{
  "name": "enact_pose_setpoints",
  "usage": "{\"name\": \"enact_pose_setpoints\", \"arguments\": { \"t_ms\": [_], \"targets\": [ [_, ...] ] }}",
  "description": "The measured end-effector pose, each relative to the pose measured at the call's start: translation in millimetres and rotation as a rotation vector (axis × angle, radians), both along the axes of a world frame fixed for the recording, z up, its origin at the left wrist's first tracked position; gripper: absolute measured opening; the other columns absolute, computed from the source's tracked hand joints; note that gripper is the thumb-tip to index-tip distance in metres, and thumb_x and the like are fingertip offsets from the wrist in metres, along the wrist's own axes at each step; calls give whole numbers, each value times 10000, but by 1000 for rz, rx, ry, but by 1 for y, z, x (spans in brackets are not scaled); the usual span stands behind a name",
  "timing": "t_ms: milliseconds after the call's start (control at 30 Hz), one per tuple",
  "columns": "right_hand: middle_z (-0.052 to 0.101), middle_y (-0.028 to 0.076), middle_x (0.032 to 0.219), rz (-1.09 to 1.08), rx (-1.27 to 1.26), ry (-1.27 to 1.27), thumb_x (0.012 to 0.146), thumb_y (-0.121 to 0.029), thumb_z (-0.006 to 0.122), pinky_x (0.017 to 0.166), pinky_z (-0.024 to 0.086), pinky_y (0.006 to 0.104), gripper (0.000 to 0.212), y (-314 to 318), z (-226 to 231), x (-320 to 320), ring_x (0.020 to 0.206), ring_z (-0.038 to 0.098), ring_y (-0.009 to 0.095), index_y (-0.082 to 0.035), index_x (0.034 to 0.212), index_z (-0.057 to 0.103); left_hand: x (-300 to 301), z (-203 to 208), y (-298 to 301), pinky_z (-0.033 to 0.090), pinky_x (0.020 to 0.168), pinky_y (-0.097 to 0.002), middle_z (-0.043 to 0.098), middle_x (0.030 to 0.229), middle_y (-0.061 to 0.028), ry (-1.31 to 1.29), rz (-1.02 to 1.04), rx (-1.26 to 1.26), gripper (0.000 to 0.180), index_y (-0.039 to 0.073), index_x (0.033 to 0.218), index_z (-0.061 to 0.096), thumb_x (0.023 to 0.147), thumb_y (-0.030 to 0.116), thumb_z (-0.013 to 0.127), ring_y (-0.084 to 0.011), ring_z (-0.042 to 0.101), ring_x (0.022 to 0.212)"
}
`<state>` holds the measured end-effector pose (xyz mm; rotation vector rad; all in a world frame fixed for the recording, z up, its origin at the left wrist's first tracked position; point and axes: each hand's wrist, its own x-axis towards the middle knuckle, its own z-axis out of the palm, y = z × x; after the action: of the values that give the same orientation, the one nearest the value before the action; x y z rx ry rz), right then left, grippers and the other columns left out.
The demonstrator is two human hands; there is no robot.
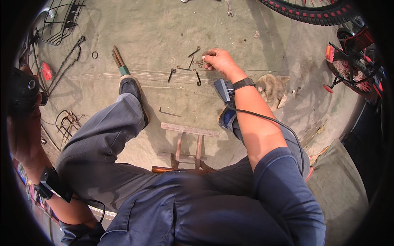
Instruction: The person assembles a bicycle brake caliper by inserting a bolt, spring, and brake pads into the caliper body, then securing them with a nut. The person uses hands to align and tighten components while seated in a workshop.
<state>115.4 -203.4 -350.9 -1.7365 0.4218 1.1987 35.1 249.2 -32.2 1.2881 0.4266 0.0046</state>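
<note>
Two bare hands in view, one at work over the floor cloth (139,24). Right hand (221,63): palm turned down, thumb and fingers drawn together at the right edge of a cluster of small rings (200,64). Grip: fingers bunched; cannot tell whether a ring is pinched between them. The rings lie loose on the cloth, ahead of and between the person's feet.

Around the cluster: dark rods with looped ends, one upper rod (194,51) at a slant, one left rod (172,74) and one lower rod (198,78), both roughly upright in the view. A bent hex key (170,112) lies nearer the body, beyond a wooden stool (188,130).

Left hand (25,137): raised at the left rim, dark and blurred, close to a black object (24,92); cannot tell whether it is grasping it.

Periphery: a green-sleeved bundle of brown sticks (120,60) at the toe of the left shoe (131,88); a black ring (95,54) farther left; a crumpled brown rag (271,91) right of the right wrist. Upper right, part of a bicycle tyre (312,17) with red blocks.
</note>
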Motion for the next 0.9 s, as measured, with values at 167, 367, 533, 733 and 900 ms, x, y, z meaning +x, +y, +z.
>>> {"name": "enact_pose_setpoints", "arguments": {
  "t_ms": [167, 367, 533, 733, 900],
  "targets": [
    [715, 90, 1010, 5, 91, -191, 916, -143, 721, 720, 564, 269, 323, 0, 66, 49, 820, 700, 146, 29, 1186, 676, -6, 0, -2, 403, 1134, -471, 415, 1544, -212, -73, -148, 15, 632, -18, 1538, 312, 1019, 275, 520, -341, 464, 1394],
    [715, 61, 1003, 121, 180, -479, 918, -176, 729, 749, 557, 260, 297, -8, 165, 94, 846, 692, 131, 0, 1156, 701, -15, 3, -46, 450, 1088, -463, 457, 1501, -237, -99, -87, -180, 567, -29, 1504, 365, 1025, 228, 527, -315, 519, 1347],
    [714, 54, 983, 97, 169, -501, 924, -173, 724, 747, 551, 254, 281, -14, 175, 73, 804, 669, 118, -4, 1148, 704, -22, 11, -70, 491, 1020, -469, 595, 1360, -163, -111, -148, -193, 443, -46, 1400, 463, 1032, 194, 520, -282, 619, 1202],
    [704, 114, 1058, 34, 33, -207, 948, -78, 609, 759, 582, 304, 245, -17, 99, 10, 917, 715, 184, 59, 1146, 651, -28, 8, -56, 485, 1016, -406, 487, 1473, -237, -84, -127, -148, 556, -24, 1485, 385, 1018, 225, 553, -280, 555, 1297],
    [711, 137, 1026, -20, -78, -78, 919, -80, 608, 672, 569, 295, 281, -24, 35, -25, 836, 722, 186, 51, 1164, 649, -26, 3, -45, 469, 1011, -386, 465, 1500, -245, -62, -173, -161, 590, -11, 1510, 373, 1015, 248, 563, -268, 537, 1317]
  ]
}}
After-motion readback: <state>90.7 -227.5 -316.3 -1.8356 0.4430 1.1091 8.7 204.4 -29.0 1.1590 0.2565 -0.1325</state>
